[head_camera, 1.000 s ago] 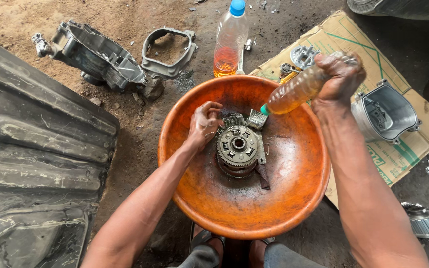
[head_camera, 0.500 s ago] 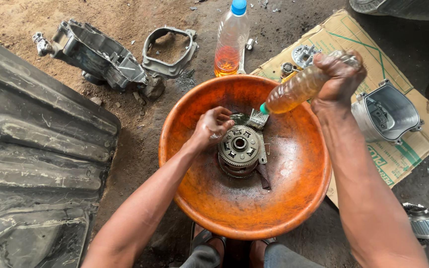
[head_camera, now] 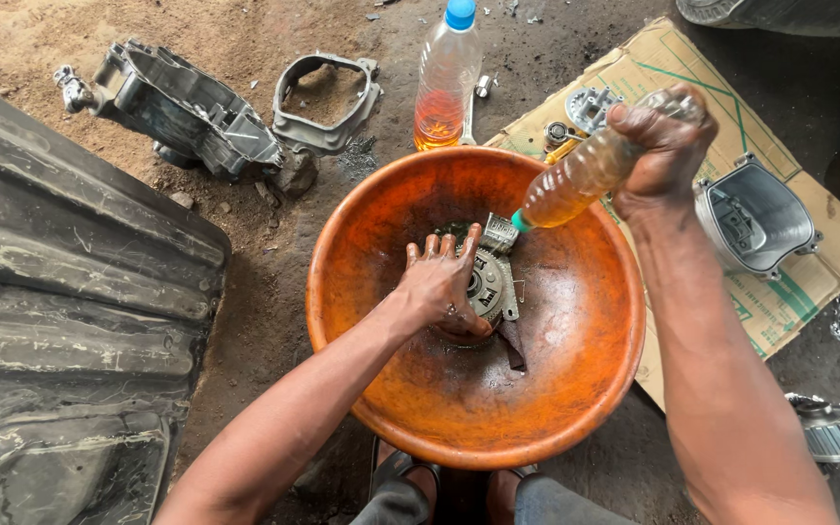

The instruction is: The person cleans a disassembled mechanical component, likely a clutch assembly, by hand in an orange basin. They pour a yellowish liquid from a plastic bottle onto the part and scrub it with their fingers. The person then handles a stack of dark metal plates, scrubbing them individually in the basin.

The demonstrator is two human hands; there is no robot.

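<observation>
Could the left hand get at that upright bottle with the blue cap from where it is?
Probably yes: the left hand lies on the metal part in the orange basin, and only the basin's rim stands before the blue-capped bottle.

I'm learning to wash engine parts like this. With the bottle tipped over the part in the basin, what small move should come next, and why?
Probably squeeze the bottle gently: the right hand holds it tilted, its nozzle just above the metal part, which the left hand covers in the basin.
</observation>
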